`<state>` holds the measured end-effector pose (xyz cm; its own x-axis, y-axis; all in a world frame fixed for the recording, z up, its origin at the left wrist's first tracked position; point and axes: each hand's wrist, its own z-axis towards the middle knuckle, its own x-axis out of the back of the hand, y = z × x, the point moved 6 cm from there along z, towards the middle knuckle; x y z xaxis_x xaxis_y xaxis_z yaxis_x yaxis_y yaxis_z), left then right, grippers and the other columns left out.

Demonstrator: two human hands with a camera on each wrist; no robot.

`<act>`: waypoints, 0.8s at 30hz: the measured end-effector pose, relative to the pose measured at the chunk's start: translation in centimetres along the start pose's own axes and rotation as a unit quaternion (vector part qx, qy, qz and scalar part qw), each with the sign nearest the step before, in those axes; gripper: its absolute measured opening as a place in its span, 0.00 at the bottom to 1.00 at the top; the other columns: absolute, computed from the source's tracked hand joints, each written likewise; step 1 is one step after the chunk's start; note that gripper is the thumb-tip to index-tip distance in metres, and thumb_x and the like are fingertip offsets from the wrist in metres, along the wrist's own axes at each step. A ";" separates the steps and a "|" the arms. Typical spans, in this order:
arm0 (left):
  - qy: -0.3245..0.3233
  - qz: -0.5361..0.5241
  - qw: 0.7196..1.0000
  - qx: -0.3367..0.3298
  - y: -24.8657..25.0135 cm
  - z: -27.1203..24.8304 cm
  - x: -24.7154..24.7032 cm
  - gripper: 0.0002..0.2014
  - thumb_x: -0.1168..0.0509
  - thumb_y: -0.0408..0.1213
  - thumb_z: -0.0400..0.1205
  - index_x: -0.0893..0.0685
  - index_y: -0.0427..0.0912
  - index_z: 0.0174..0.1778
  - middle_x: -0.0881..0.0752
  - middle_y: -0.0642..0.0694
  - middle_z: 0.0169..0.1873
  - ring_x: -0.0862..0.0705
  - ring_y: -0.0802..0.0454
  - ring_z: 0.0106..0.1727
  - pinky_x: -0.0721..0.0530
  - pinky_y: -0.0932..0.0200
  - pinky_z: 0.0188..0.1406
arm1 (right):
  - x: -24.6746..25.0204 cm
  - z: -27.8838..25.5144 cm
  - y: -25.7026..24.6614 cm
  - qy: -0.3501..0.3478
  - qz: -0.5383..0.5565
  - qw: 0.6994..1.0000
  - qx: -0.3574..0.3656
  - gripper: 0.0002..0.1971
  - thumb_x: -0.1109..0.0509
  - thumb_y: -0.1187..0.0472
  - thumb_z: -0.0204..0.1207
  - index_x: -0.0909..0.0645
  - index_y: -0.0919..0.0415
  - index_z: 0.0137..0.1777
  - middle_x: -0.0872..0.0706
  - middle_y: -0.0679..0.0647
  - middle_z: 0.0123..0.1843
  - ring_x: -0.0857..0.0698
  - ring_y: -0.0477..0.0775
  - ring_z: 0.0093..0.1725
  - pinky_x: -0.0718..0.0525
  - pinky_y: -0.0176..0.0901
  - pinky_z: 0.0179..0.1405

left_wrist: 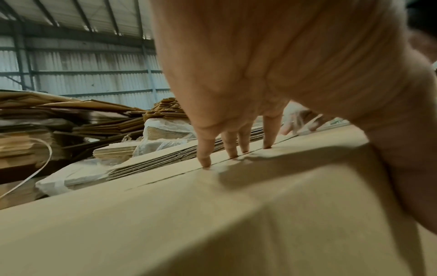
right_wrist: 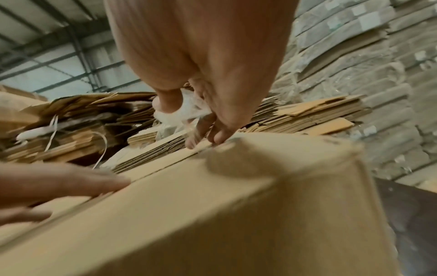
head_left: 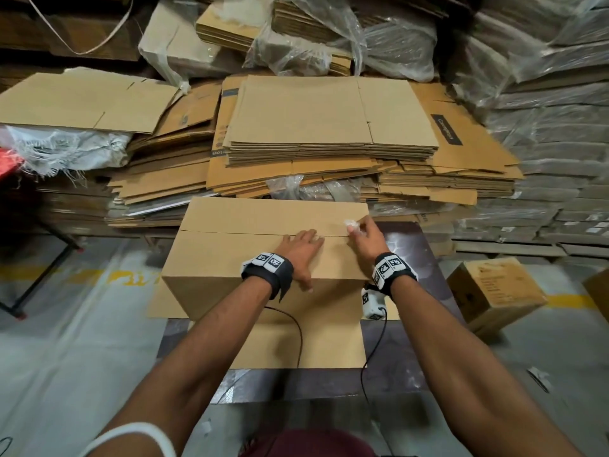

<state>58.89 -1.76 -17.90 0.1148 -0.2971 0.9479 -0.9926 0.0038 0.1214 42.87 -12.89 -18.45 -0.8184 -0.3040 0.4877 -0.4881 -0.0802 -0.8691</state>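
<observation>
The whitish, crumpled scrap [head_left: 349, 223] pinched in the right hand [head_left: 367, 240] is too blurred to name — tape or plastic film, I cannot tell. The left hand [head_left: 298, 252] lies flat, fingers straight, at the seam of the one closed box [head_left: 230, 258], which stands on the dark desk [head_left: 412, 374] and hides much of it. Two hands, one scrap — and one smaller box [head_left: 494, 295] on the floor [head_left: 82, 324] to the right.

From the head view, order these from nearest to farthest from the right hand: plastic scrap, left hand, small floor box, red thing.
1. Plastic scrap: pinched in the right hand.
2. Left hand: beside it, on the big box.
3. Small floor box: right.
4. Red thing: far left.
</observation>
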 end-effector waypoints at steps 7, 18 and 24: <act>-0.011 0.010 1.000 -0.009 -2.8 -0.3 0.7 0.65 0.13 0.50 0.59 0.43 0.52 0.90 0.49 0.47 0.90 0.42 0.44 0.88 0.38 0.34 0.84 | 3.8 0.2 1.5 0.086 0.009 0.996 -0.002 0.19 0.24 0.62 0.81 0.24 0.66 0.68 0.19 0.60 0.62 0.15 0.55 0.50 0.22 0.22 0.30; 0.020 -0.008 1.000 -0.008 0.0 0.7 1.8 0.57 0.19 0.64 0.63 0.34 0.47 0.86 0.43 0.40 0.88 0.42 0.39 0.87 0.40 0.30 0.84 | 3.2 0.7 2.6 0.113 -0.048 0.992 -0.032 0.11 0.22 0.58 0.79 0.10 0.63 0.58 0.43 0.61 0.82 0.32 0.53 0.71 0.32 0.32 0.70; 0.003 -0.036 0.998 -0.051 6.0 3.2 0.0 0.69 0.23 0.73 0.62 0.50 0.45 0.91 0.53 0.38 0.90 0.53 0.37 0.90 0.49 0.26 0.85 | 2.9 0.9 2.7 0.071 0.034 0.997 -0.018 0.11 0.25 0.62 0.77 0.16 0.51 0.58 0.11 0.62 0.59 0.13 0.65 0.62 0.11 0.48 0.57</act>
<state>52.82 -4.78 -18.07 0.1857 -0.2944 0.9375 -0.9727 0.0804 0.2179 39.45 -14.89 -19.45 -0.8831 -0.1709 0.4369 -0.4387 -0.0291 -0.8981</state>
